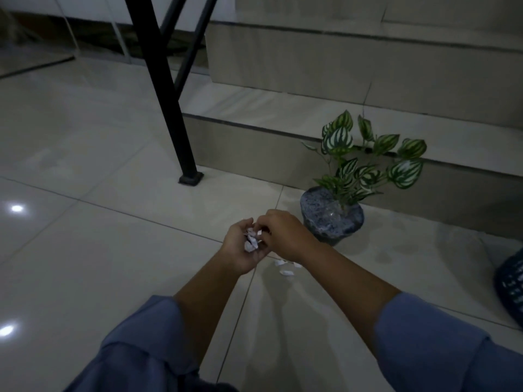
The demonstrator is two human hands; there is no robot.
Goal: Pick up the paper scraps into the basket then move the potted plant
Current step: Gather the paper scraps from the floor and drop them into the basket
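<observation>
- the cupped left hand point(240, 247) holds a loose heap of small white paper scraps point(251, 239); tilt it and they could spill.
- the right hand point(285, 233) pinches at that heap; a snag could flick scraps out.
- more torn white scraps point(286, 267) lie on the glossy pale tile floor point(113, 250) beneath, easily missed.
- the dark blue slotted plastic basket point(510, 287) sits at three o'clock, well apart: a long carry.
- the striped-leaf plant in its speckled grey pot point(334, 219), one o'clock, is just beside the right hand and could be knocked.

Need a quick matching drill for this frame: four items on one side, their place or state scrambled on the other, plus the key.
Items:
1. left hand
2. potted plant
3. basket
4. loose paper scraps

States:
A. cut off by the right edge of the frame
B. lying on the floor tiles under the right wrist
C. palm up, cupping scraps
D. standing on the floor in front of the step

Pairs: 1-C, 2-D, 3-A, 4-B
</observation>
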